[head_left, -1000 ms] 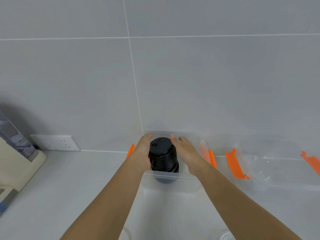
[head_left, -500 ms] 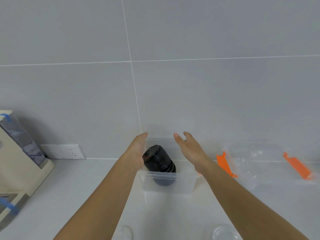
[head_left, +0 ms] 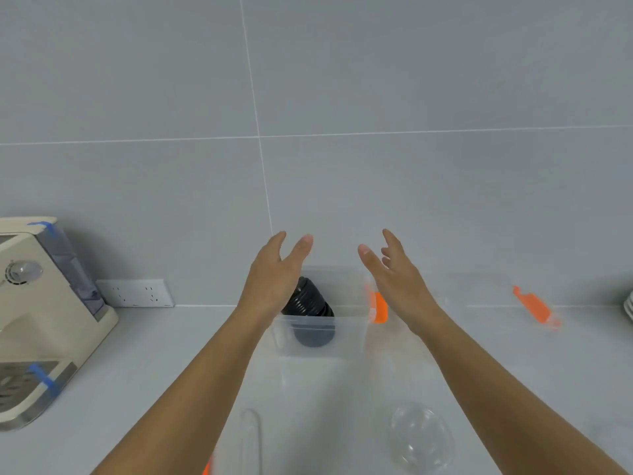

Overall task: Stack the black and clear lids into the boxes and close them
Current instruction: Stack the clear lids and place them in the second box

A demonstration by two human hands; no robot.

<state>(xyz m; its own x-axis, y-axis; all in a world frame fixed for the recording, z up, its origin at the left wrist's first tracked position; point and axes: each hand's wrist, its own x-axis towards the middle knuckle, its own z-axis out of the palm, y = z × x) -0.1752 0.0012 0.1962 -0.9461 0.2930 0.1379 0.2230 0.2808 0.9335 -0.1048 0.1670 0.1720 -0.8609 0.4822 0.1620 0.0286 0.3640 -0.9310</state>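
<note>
A stack of black lids lies tilted inside a clear plastic box with an orange clip on its right side. My left hand hovers open above the box's left edge, just off the stack. My right hand hovers open above the box's right side, holding nothing. A second clear box with an orange clip stands to the right, blurred. A clear domed lid rests on the counter near me.
A beige appliance stands at the left against the wall, with a wall socket beside it. Another clear piece lies near the bottom edge, and white dishes show at the far right.
Both hands let go of the black lid stack and lifted apart above the box. The stack tipped to a slant inside the box. The view tilted down.
</note>
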